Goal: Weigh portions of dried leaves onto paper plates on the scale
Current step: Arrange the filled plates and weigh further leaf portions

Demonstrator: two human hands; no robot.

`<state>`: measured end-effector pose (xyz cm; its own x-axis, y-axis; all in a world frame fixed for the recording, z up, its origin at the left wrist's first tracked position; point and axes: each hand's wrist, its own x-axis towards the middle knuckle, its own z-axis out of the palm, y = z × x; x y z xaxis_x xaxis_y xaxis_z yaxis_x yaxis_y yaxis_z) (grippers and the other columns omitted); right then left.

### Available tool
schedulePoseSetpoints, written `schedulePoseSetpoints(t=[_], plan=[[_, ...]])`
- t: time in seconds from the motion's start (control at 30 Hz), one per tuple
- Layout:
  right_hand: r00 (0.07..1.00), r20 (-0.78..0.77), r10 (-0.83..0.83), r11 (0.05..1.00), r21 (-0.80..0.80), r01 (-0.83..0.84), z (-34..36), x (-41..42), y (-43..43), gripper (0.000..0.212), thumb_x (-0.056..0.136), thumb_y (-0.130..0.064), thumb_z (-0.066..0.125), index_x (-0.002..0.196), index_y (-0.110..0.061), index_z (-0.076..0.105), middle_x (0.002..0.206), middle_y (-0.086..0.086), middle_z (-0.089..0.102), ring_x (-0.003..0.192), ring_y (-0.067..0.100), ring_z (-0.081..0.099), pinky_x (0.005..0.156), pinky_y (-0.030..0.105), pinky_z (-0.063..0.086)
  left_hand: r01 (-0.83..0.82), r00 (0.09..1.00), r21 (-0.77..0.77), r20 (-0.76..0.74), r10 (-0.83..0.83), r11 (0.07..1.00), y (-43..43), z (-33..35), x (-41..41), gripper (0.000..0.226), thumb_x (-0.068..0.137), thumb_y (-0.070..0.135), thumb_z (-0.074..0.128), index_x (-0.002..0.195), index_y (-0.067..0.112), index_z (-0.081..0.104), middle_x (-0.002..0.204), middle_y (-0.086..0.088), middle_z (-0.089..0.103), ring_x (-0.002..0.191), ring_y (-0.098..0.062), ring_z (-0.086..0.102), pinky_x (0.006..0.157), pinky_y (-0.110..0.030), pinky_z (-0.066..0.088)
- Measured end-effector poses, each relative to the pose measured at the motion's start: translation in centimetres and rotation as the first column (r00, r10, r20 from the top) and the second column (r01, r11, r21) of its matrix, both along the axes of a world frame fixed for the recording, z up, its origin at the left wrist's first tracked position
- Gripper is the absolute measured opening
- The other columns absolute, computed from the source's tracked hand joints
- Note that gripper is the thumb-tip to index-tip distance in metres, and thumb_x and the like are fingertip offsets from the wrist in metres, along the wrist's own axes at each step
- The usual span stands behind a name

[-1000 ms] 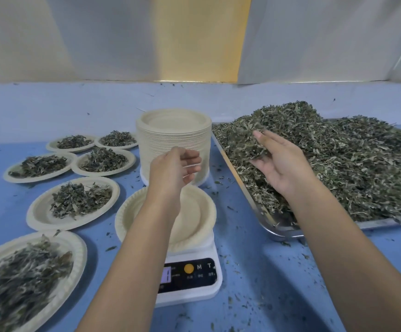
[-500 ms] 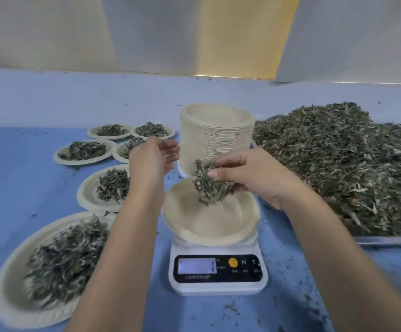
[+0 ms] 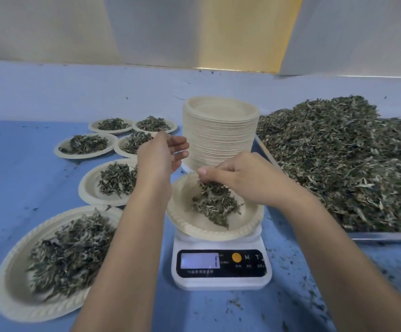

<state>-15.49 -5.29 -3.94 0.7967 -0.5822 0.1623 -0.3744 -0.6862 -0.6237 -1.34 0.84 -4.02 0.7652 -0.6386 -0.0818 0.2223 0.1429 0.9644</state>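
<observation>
A white digital scale (image 3: 221, 280) stands on the blue table with a paper plate (image 3: 185, 226) on it. A clump of dried leaves (image 3: 215, 207) lies in that plate, reaching up to my right hand (image 3: 242, 180). That hand hovers just above the plate with thumb and curled fingers pinching the top of the clump. My left hand (image 3: 158, 156) hangs in the air left of the plate, fingers loosely curled and holding nothing. The scale's display (image 3: 199, 259) is lit and shows a low reading.
A tall stack of paper plates (image 3: 221, 135) stands behind the scale. A metal tray (image 3: 386, 236) heaped with loose dried leaves (image 3: 350, 159) fills the right side. Several filled plates lie on the left, the nearest (image 3: 12, 300) by my left forearm. Leaf crumbs dot the table.
My right hand took a handful from the tray, carried it left over the scale and lowered it; most of the leaves now lie in the plate. The left hand barely moved.
</observation>
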Motion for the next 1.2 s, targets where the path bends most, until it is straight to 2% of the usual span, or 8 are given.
schedulePoseSetpoints(t=[0.07, 0.13, 0.33, 0.57, 0.7, 0.93, 1.07, 1.2], plan=[[0.999, 0.011, -0.035, 0.999, 0.028, 0.035, 0.2, -0.1, 0.0, 0.037, 0.086, -0.06, 0.053, 0.082, -0.031, 0.077, 0.093, 0.009, 0.074, 0.093, 0.013, 0.068, 0.09, 0.035, 0.05, 0.01, 1.0, -0.004, 0.013, -0.01, 1.0, 0.1, -0.1, -0.1, 0.031, 0.093, 0.016, 0.039, 0.076, 0.012, 0.065, 0.076, 0.001, 0.07, 0.065, -0.01, 0.062, 0.068, -0.022, 0.045], [0.997, 0.047, -0.063, 0.997, 0.051, 0.06, 0.3, -0.2, -0.1, 0.034, 0.088, -0.055, 0.055, 0.084, -0.03, 0.077, 0.092, -0.001, 0.075, 0.093, 0.004, 0.067, 0.094, 0.032, 0.049, 0.016, 1.0, -0.006, 0.019, -0.016, 1.0, 0.1, -0.2, -0.2, 0.031, 0.093, 0.017, 0.04, 0.075, 0.013, 0.065, 0.076, 0.001, 0.07, 0.065, -0.009, 0.062, 0.068, -0.022, 0.046], [0.946, 0.288, -0.147, 0.986, 0.116, 0.118, 0.4, -0.2, -0.2, 0.029, 0.092, -0.039, 0.058, 0.075, -0.026, 0.077, 0.079, -0.016, 0.074, 0.079, -0.004, 0.065, 0.089, 0.027, 0.05, 0.021, 1.0, -0.004, 0.013, -0.021, 1.0, 0.1, -0.2, -0.3, 0.031, 0.093, 0.017, 0.041, 0.073, 0.013, 0.064, 0.07, 0.003, 0.069, 0.061, -0.009, 0.061, 0.066, -0.021, 0.045], [0.843, 0.487, -0.227, 0.972, 0.165, 0.167, 0.3, 0.2, -0.3, 0.038, 0.095, -0.033, 0.055, 0.062, -0.027, 0.074, 0.073, -0.012, 0.073, 0.072, -0.004, 0.064, 0.085, 0.031, 0.052, 0.02, 1.0, -0.006, 0.017, -0.019, 1.0, 0.0, -0.3, -0.4, 0.031, 0.093, 0.016, 0.041, 0.073, 0.012, 0.064, 0.069, 0.003, 0.07, 0.06, -0.008, 0.061, 0.065, -0.021, 0.045], [0.831, 0.504, -0.237, 0.97, 0.176, 0.169, 0.4, 0.1, -0.2, 0.041, 0.095, -0.032, 0.054, 0.059, -0.026, 0.072, 0.072, -0.008, 0.073, 0.071, 0.002, 0.064, 0.085, 0.035, 0.053, 0.016, 1.0, 0.001, 0.011, -0.016, 1.0, 0.0, -0.2, -0.6, 0.03, 0.092, 0.016, 0.042, 0.072, 0.013, 0.064, 0.068, 0.003, 0.069, 0.06, -0.008, 0.061, 0.065, -0.02, 0.045], [0.788, 0.563, -0.249, 0.96, 0.248, 0.127, 0.6, 0.0, -0.1, 0.04, 0.096, -0.026, 0.054, 0.062, -0.017, 0.072, 0.071, 0.0, 0.073, 0.065, 0.002, 0.062, 0.071, 0.018, 0.05, 0.05, 0.998, -0.005, 0.022, -0.05, 0.999, 0.0, 0.2, -1.1, 0.03, 0.094, 0.014, 0.041, 0.076, 0.011, 0.065, 0.072, 0.001, 0.068, 0.062, -0.009, 0.061, 0.066, -0.02, 0.047], [0.782, 0.57, -0.252, 0.957, 0.265, 0.115, 0.4, 0.0, -0.2, 0.04, 0.096, -0.026, 0.054, 0.062, -0.017, 0.073, 0.072, 0.002, 0.073, 0.066, 0.003, 0.063, 0.072, 0.019, 0.05, 0.146, 0.988, -0.018, 0.059, -0.145, 0.989, -0.1, 0.6, -1.8, 0.03, 0.094, 0.015, 0.042, 0.078, 0.01, 0.066, 0.07, 0.002, 0.07, 0.058, -0.007, 0.062, 0.065, -0.02, 0.049], [0.808, 0.535, -0.246, 0.961, 0.242, 0.132, 0.3, 0.1, -0.4, 0.042, 0.095, -0.028, 0.055, 0.057, -0.021, 0.072, 0.071, -0.002, 0.073, 0.067, 0.003, 0.064, 0.076, 0.025, 0.051, 0.13, 0.982, 0.022, 0.131, -0.132, 0.991, -0.2, 0.7, -2.0, 0.027, 0.092, 0.012, 0.044, 0.075, 0.012, 0.066, 0.067, 0.004, 0.069, 0.059, -0.007, 0.061, 0.065, -0.02, 0.046]])
